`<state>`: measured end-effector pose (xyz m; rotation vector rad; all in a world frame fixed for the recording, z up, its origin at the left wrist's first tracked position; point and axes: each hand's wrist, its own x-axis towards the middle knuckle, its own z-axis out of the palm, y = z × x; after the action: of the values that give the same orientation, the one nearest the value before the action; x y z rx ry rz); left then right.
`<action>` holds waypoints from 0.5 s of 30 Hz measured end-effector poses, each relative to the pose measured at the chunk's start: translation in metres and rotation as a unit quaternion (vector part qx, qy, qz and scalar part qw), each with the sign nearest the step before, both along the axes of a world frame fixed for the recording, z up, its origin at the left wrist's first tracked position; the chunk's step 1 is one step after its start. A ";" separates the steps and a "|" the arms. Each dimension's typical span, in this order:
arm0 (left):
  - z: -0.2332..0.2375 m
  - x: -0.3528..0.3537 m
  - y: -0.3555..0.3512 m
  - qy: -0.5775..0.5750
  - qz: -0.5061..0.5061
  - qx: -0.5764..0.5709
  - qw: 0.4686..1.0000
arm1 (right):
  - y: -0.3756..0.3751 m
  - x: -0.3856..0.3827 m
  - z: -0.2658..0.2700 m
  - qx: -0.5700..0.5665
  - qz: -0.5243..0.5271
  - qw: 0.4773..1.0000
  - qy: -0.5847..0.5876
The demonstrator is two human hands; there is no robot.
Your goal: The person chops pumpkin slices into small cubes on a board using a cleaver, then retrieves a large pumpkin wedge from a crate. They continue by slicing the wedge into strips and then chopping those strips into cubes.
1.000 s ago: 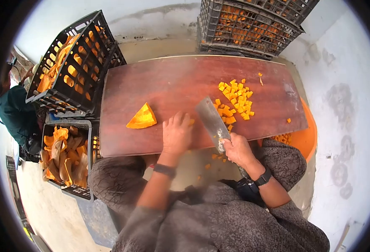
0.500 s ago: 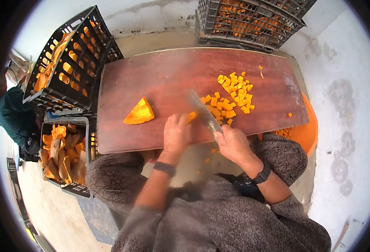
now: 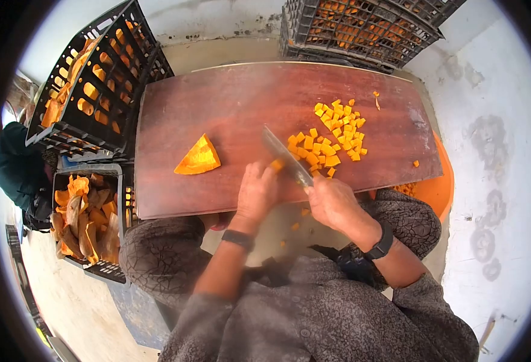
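Observation:
On a reddish-brown board, my left hand pinches a small orange pumpkin piece at its fingertips. My right hand is wrapped round the handle of a knife; the blade slants up and to the left, just beside that piece. Right of the blade lie several orange cubes, and a second group of cubes lies farther back. A larger pumpkin wedge rests on the board left of my left hand.
Black crates with orange pieces stand at the back left and back right. A crate of peels is at the left. An orange basin sits under the board's right edge. Dark green cloth shows at the far left.
The piece in my left hand looks shorter. The knife and my right hand have shifted slightly left. The view has moved a little.

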<state>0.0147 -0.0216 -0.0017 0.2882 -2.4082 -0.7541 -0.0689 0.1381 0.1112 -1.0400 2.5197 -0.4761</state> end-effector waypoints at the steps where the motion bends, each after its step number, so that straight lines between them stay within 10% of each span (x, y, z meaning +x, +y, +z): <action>1: 0.001 0.000 0.000 0.000 -0.001 0.002 1.000 | -0.003 0.000 0.002 0.006 0.014 1.000 -0.002; 15: 0.002 0.001 0.001 0.031 -0.016 -0.005 0.999 | -0.025 -0.013 -0.026 -0.009 -0.064 0.997 -0.028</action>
<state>0.0159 -0.0202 0.0002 0.2193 -2.3624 -0.7555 -0.0818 0.1132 0.0848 -0.8616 2.5463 -0.5572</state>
